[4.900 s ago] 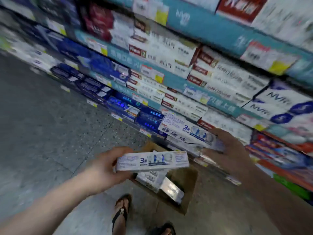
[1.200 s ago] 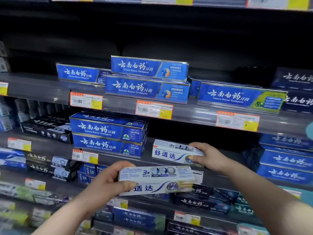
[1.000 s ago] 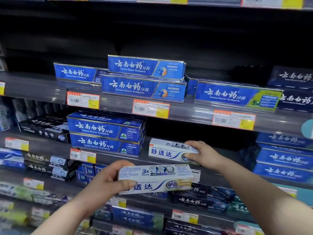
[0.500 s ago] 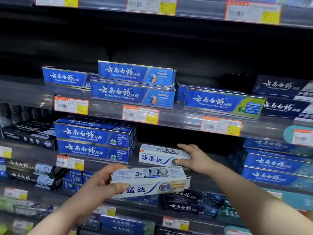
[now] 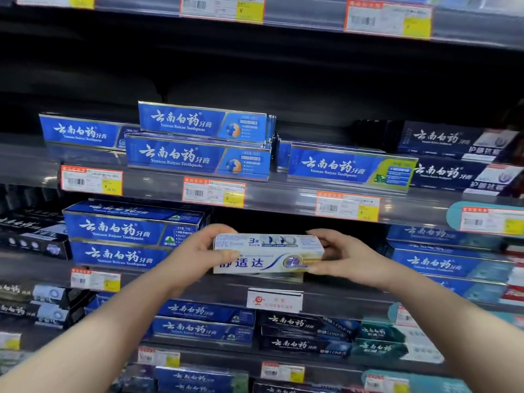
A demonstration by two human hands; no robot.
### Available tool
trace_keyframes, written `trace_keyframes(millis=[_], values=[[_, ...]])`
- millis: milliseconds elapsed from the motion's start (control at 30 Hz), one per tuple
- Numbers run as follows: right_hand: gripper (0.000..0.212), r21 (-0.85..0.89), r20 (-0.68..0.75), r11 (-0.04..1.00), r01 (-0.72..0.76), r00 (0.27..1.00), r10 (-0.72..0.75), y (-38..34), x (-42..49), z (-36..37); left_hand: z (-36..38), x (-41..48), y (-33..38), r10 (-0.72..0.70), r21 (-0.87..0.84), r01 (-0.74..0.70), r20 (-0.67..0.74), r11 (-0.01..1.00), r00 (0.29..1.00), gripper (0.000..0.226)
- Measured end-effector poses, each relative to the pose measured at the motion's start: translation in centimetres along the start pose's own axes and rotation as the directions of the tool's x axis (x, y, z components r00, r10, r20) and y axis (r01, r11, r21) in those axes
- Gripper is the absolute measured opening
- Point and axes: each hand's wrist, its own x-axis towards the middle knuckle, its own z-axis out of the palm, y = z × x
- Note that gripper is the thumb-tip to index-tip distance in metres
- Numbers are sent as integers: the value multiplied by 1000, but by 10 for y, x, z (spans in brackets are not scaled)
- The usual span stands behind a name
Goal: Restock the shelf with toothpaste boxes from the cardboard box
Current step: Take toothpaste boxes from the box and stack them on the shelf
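Note:
A white toothpaste box (image 5: 269, 253) with blue lettering lies lengthwise in the dark gap of the middle shelf (image 5: 204, 289). My left hand (image 5: 198, 251) grips its left end, thumb across the front. My right hand (image 5: 343, 256) holds its right end, fingers over the top and thumb under. A pale strip of another white box (image 5: 279, 277) shows just beneath it on the shelf. The cardboard box is out of view.
Two stacked blue toothpaste boxes (image 5: 124, 239) stand directly left of the gap, and more blue boxes (image 5: 442, 262) sit to the right. The shelf above carries blue boxes (image 5: 198, 160) and price tags (image 5: 214, 194). A white sign (image 5: 274, 300) hangs below the gap.
My right hand has let go of the first white box on the shelf. My left hand has raised the second box to the gap above it, and my right hand now holds its right end.

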Motion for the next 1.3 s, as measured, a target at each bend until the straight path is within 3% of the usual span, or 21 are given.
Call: trace_keyframes(millis=[167,333,433,633,800,967,1033,1167,1300], values=[[47,48,-188,999,-16,982,25,9,16,-5,3,28,10,-13,40,13,12,999,1000,26],[50,-31,-235,998,-57,971,48,15,35,0,4,50,15,-42,253,78,-147,964,988,38],[52,-16,-238,997,-71,969,65,20,44,8,8,53,15,-61,302,112,-176,947,983,29],[49,38,-199,997,-68,977,74,23,51,20,10,50,-4,-79,300,148,-229,942,970,45],[63,90,-170,991,-99,979,113,27,51,22,21,38,-11,-102,268,174,-261,948,960,68],[58,78,-124,979,-188,973,197,38,48,27,25,33,-25,-127,125,171,-300,977,945,85],[44,88,-106,979,-186,975,195,41,46,31,24,33,-32,-165,94,201,-304,975,938,81],[35,115,-104,976,-185,975,197,41,44,34,25,33,-35,-140,141,200,-353,970,925,41],[30,103,-115,976,-190,973,202,44,45,32,29,33,-36,-55,209,140,-369,968,928,43]])
